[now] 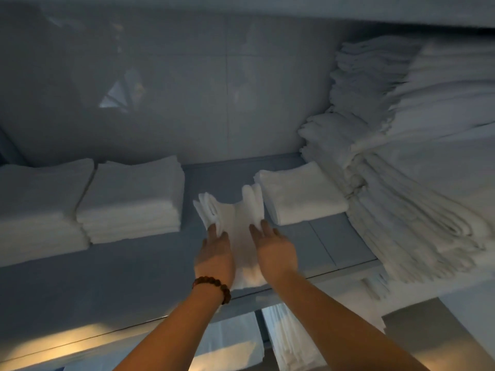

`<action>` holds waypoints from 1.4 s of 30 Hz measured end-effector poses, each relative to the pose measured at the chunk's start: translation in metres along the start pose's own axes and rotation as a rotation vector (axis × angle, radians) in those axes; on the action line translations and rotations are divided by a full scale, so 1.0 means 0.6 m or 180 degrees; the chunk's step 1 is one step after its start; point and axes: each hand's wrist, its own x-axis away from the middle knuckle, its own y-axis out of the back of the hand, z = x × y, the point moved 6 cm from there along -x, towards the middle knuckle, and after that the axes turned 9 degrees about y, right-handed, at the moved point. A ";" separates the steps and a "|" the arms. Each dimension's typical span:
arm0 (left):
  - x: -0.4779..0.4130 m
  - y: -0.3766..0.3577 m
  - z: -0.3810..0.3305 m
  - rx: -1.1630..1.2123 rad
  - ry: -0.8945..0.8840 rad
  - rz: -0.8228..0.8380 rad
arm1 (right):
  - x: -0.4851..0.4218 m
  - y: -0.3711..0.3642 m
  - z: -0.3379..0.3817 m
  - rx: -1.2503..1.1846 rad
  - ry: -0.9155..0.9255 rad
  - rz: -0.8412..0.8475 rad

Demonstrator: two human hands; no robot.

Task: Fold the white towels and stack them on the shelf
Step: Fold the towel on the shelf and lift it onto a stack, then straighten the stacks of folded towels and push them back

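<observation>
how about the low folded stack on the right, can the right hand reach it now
Probably yes: the low stack lies just beside the right hand with bare shelf between, though that hand presses a towel.

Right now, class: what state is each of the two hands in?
Left hand: open, straight fingers against the folded towel.
Right hand: open, straight fingers against the same towel.

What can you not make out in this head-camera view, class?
Head view: each grip on the folded towel; left hand and right hand hide their own thumbs.
Tall pile: cut by right edge.
Left stack: cut by left edge.
Lower shelf linen: partly behind the right forearm.
</observation>
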 end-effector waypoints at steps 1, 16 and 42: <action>-0.010 0.010 -0.018 0.0004 -0.0054 -0.0064 | -0.010 0.010 -0.011 -0.0080 0.0001 0.0006; -0.170 0.004 -0.355 0.0028 -0.0518 -0.0716 | -0.159 0.045 -0.423 -0.0392 -0.0155 -0.0528; -0.316 -0.257 -0.309 0.1328 0.0342 0.0649 | -0.226 -0.250 -0.613 -0.2039 -0.0905 0.0697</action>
